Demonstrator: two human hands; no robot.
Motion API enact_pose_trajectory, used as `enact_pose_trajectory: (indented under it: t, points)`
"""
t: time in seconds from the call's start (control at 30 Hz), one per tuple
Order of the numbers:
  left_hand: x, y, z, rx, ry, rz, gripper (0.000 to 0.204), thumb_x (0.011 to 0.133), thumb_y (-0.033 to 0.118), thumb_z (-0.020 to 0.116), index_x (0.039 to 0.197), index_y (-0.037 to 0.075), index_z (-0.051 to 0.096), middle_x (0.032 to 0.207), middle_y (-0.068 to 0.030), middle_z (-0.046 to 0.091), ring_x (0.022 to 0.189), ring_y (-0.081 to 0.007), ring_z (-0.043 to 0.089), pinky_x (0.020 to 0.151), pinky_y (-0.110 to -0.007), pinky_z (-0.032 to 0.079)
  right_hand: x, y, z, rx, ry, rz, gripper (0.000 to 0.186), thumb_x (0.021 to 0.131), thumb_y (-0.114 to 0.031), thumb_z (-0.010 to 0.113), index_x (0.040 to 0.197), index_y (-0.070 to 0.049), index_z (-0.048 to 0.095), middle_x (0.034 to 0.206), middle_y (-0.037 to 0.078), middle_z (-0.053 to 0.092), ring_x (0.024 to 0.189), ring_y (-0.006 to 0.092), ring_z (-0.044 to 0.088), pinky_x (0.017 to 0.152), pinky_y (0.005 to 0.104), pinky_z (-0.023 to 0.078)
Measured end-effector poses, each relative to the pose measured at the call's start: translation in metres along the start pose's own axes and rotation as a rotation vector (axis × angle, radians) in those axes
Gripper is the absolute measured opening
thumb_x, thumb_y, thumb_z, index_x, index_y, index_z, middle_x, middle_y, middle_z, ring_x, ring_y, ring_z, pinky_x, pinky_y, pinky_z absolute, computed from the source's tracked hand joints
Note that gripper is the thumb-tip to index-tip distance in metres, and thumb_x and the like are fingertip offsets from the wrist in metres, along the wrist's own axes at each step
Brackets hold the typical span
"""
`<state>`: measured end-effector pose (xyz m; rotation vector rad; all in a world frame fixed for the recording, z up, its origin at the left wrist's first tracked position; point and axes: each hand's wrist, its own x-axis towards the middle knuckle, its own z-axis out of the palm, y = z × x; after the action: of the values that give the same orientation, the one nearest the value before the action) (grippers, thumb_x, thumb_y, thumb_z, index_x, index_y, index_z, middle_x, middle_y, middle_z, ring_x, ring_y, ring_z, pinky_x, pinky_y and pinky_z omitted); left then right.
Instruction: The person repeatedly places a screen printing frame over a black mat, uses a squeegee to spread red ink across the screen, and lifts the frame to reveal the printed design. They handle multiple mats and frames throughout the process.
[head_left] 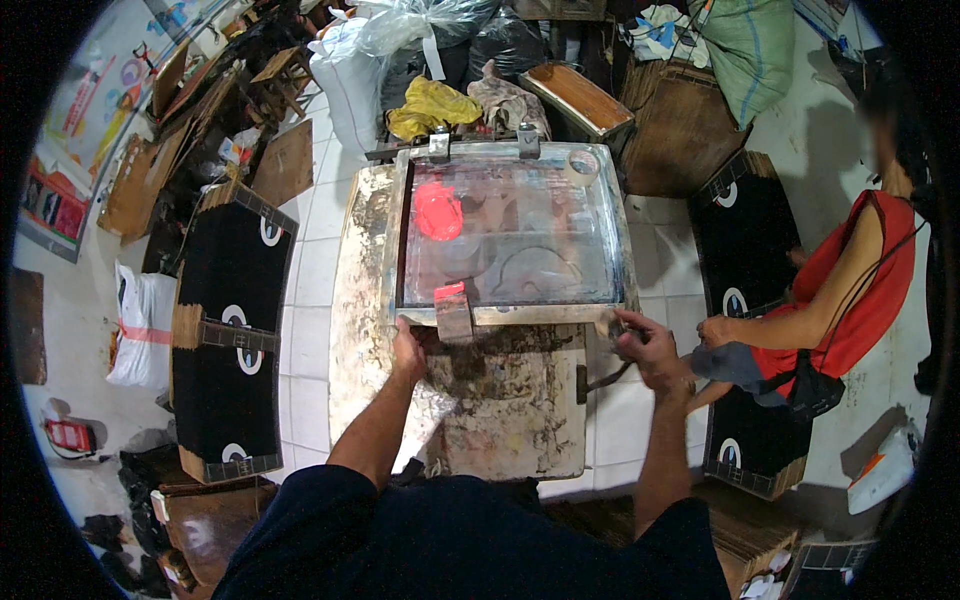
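Your left hand (408,352) is at the near left corner of the screen-printing frame (540,315), its thumb up against the rim; the rest of its fingers are hidden, so you cannot tell how firmly they close. Your right hand (655,352) is by the near right corner, fingers bent and partly blurred, and whether they are clamped on the rim cannot be told. The frame lies over the far part of the stained tabletop (510,440), its far edge at two metal hinge clamps (439,146). On the mesh, a patch of bright pinkish-red ink (438,210) sits toward the far left, and a roll of tape (573,173) lies in the far right corner. A squeegee (455,318) with the same red along its upper edge leans across the near rim, left of centre. Beyond the clamps is a yellow cloth (430,108); to your right, a co-worker in a red top (855,275) stands beside stacked black panels (745,235).
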<state>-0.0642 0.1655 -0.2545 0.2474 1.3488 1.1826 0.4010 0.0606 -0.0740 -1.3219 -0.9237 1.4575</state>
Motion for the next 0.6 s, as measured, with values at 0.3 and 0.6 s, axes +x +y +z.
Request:
enact_pose_trajectory:
  t: [0.3, 0.6]
  points:
    - [0.001, 0.003, 0.000, -0.260, -0.127, 0.009, 0.074, 0.103, 0.071, 0.038, 0.131, 0.006, 0.060, 0.118, -0.0120, 0.070, 0.097, -0.0274, 0.067, 0.092, -0.044, 0.053, 0.013, 0.149, 0.142, -0.890, 0.446, -0.097, 0.068, 0.074, -0.052, 0.090, 0.116, -0.001, 0.073, 0.098, 0.019, 0.074, 0.096, 0.0345, 0.071, 0.086, 0.0462, 0.056]
    - [-0.013, 0.013, 0.002, -0.413, -0.356, -0.019, 0.077, 0.104, 0.070, 0.031, 0.144, 0.008, 0.052, 0.121, -0.0084, 0.068, 0.090, -0.0233, 0.069, 0.080, -0.037, 0.057, 0.101, 0.170, 0.145, 0.007, 0.470, 0.093, 0.112, 0.080, -0.015, 0.090, 0.156, 0.014, 0.014, 0.112, 0.028, 0.067, 0.079, 0.0249, 0.073, 0.062, 0.0367, 0.060]
